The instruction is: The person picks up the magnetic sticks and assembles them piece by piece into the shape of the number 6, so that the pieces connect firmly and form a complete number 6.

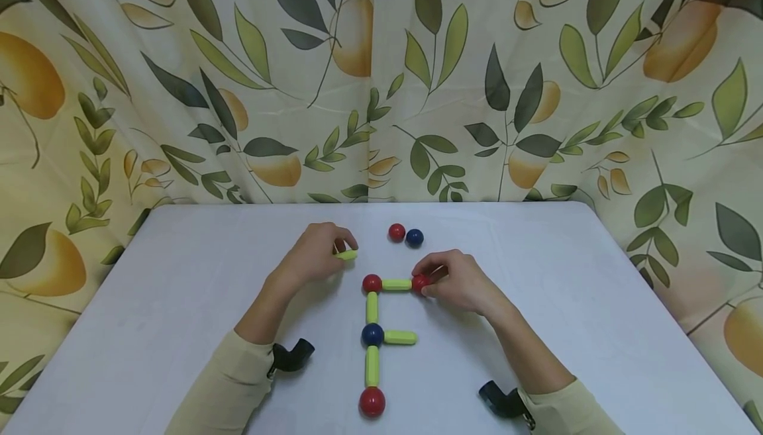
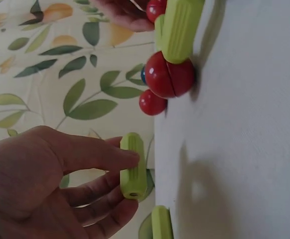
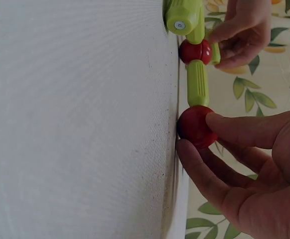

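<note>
My left hand (image 1: 318, 249) pinches a light-green ribbed stick (image 2: 133, 167) between thumb and fingers, above the table. With its thumb and fingertips my right hand (image 1: 461, 279) holds a red ball (image 3: 197, 127), which sits at the right end of a green stick (image 1: 396, 285). That stick's other end meets a red corner ball (image 1: 372, 283). Below the corner, a green stick (image 1: 372, 308) leads to a blue ball (image 1: 372, 334), where a side stick (image 1: 400, 338) points right. One further stick (image 1: 372, 366) joins the blue ball to a red ball (image 1: 372, 402) nearest me.
Beyond the structure, a loose red ball (image 1: 397, 232) and a loose blue ball (image 1: 414, 238) lie side by side on the white table (image 1: 197, 276). Another green stick (image 2: 161, 222) shows at the left wrist view's bottom edge. A leaf-and-fruit patterned curtain (image 1: 453, 117) hangs behind.
</note>
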A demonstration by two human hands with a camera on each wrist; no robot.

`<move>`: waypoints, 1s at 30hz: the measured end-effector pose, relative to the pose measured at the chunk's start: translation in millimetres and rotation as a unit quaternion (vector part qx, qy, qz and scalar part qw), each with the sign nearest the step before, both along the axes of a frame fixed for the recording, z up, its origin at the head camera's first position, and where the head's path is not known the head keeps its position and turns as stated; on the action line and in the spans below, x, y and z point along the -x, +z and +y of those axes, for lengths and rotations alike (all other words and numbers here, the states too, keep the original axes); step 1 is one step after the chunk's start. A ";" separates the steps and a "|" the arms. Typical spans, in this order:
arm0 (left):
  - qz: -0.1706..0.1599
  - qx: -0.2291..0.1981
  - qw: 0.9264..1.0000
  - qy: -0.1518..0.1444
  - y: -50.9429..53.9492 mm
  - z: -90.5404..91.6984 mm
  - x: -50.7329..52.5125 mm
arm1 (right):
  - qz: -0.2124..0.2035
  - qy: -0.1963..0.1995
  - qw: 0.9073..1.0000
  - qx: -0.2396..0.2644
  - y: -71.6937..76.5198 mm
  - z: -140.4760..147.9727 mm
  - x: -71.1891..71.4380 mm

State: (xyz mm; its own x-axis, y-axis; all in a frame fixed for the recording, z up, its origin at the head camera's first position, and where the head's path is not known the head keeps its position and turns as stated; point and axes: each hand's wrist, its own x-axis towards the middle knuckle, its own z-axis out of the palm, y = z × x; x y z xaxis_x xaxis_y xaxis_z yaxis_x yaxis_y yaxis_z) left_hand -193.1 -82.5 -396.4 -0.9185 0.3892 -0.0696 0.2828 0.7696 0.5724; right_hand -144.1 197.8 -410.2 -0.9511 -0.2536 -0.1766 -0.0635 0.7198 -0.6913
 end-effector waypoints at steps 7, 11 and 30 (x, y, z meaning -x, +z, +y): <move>-0.025 0.003 0.998 -0.049 9.2 6.1 -7.3 | -0.005 -0.005 1.000 -0.001 0.7 -0.7 0.3; -0.033 0.003 0.996 -0.082 14.2 9.6 -11.6 | -0.004 -0.003 1.000 -0.001 0.5 -0.6 0.8; -0.084 -0.032 0.978 -0.190 21.6 30.6 -33.0 | -0.003 0.001 1.000 -0.007 0.6 0.2 0.9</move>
State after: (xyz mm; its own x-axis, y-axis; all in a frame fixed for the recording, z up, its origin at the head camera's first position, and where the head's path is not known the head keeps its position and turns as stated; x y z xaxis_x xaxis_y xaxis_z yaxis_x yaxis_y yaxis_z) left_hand -160.1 -52.0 -374.8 -0.6841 0.7089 -0.1716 0.4392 0.5882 0.6791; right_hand -145.0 198.0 -409.6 -0.9497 -0.2524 -0.1855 -0.0610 0.7300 -0.6807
